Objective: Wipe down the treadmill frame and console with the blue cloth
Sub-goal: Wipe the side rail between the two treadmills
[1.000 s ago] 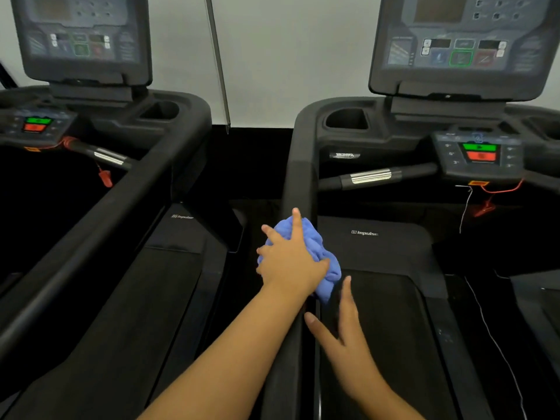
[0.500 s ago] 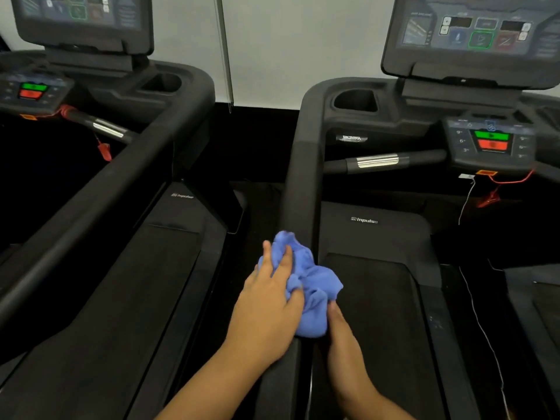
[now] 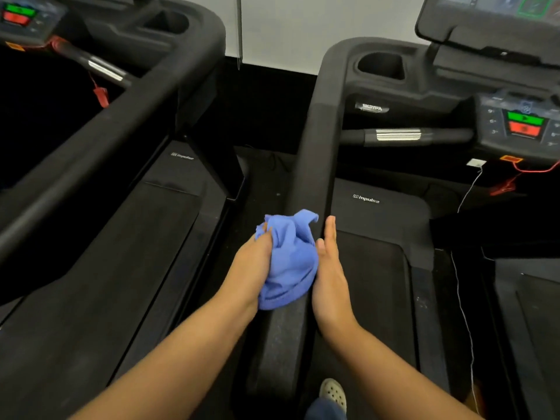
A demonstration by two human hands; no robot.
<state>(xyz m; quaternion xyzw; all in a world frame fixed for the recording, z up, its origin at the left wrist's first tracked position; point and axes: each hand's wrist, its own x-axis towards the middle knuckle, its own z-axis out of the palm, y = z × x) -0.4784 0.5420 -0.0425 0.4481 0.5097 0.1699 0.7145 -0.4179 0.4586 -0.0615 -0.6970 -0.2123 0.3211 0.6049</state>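
Head view, looking down between two black treadmills.

- Blue cloth (image 3: 291, 259): bunched into a wad on top of the right treadmill's side rail (image 3: 321, 147), just below frame centre, toward 6 o'clock. The rail runs from the cloth up toward 12 o'clock and curves into the console housing.
- Left hand (image 3: 251, 268): at the cloth's 9 o'clock side. Grip closed on the fabric, fingers curled into the folds and fingertips buried in the upper edge.
- Right hand (image 3: 330, 274): at the cloth's 3 o'clock side, flank against the wad. Grip spread and flat, fingers straight, pointing toward 12 o'clock along the rail's inner edge; it holds nothing.
- Console screen (image 3: 491, 19): far corner at 1 o'clock, cut off by the frame edge.
- Control panel (image 3: 524, 125): at 2 o'clock, green button above red one.
- Cup holder (image 3: 380, 66): in the housing at 1 o'clock.
- Crossbar (image 3: 398, 135): silver ribbed band, reaches from the rail toward the panel.
- Running belt (image 3: 372, 298): at 4 o'clock of the hands, under the right forearm.
- Motor cover (image 3: 394, 213): beyond the belt, white logo on it.
- Second treadmill rail (image 3: 106, 140): crosses diagonally at 10 o'clock; a red clip (image 3: 101, 97) hangs beside it.
- Pale shoe (image 3: 333, 392): at 6 o'clock, near the bottom edge.
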